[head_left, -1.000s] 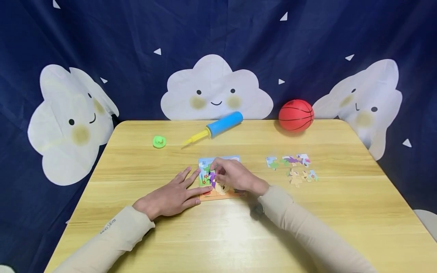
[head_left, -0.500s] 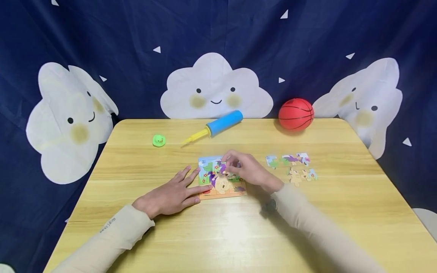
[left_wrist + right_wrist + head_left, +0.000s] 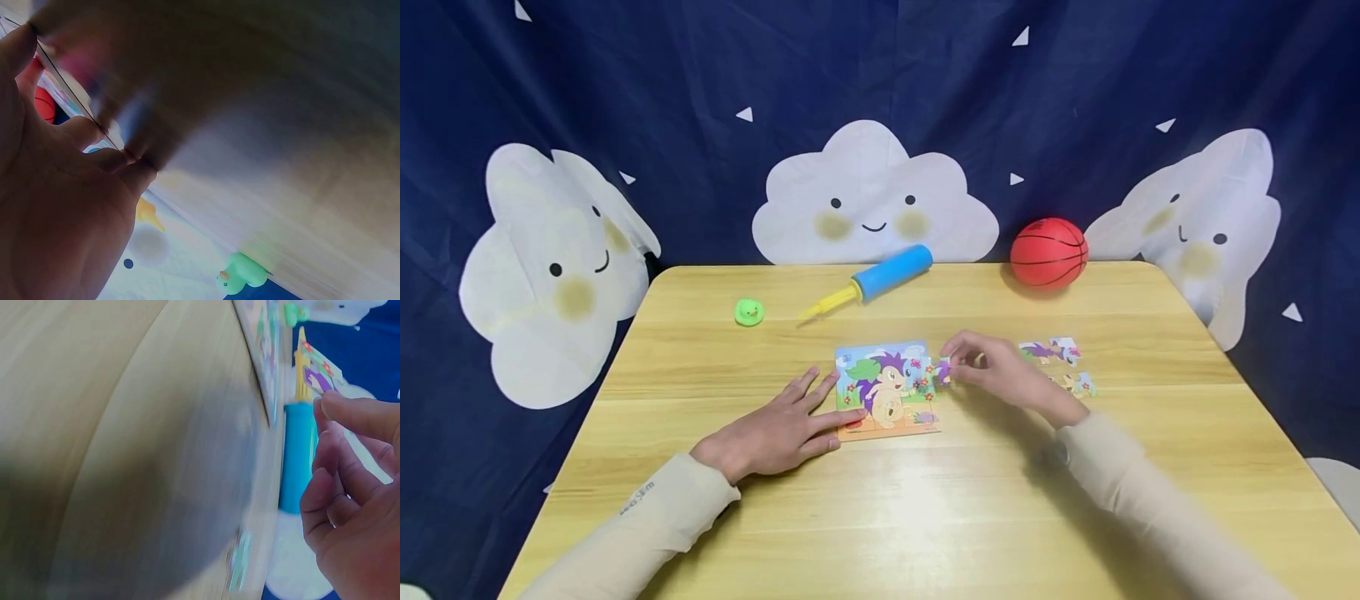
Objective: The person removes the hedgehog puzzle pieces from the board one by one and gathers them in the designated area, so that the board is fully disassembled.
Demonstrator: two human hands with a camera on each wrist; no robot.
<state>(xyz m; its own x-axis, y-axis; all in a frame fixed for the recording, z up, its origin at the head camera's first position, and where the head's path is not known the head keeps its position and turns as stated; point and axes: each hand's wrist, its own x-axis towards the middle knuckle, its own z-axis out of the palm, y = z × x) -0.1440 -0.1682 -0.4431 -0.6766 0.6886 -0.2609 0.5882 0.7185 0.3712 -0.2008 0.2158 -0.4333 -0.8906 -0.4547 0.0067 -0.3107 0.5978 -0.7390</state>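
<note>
A hedgehog jigsaw puzzle (image 3: 889,400) lies flat on the wooden table in the head view. My left hand (image 3: 775,435) is spread at its left side, straight fingers touching the edge and the index finger reaching over the lower left corner. Just beyond the puzzle's right edge, my right hand (image 3: 1003,373) pinches a small purple puzzle piece (image 3: 944,371) between thumb and fingertips. The right wrist view shows that same piece with red flowers, green and purple on it, raised above the table. Part of it is hidden by the fingers.
Several loose puzzle pieces (image 3: 1051,352) lie right of the puzzle, partly behind my right hand. Farther back are a green rubber duck (image 3: 748,312), a blue and yellow hand pump (image 3: 891,275) and a red ball (image 3: 1048,254). A dark blue cloud-print curtain (image 3: 700,67) hangs behind the table.
My right hand has moved right, from over the puzzle to past its right edge, carrying the pinched piece and uncovering the hedgehog picture. The left hand has stayed in place.
</note>
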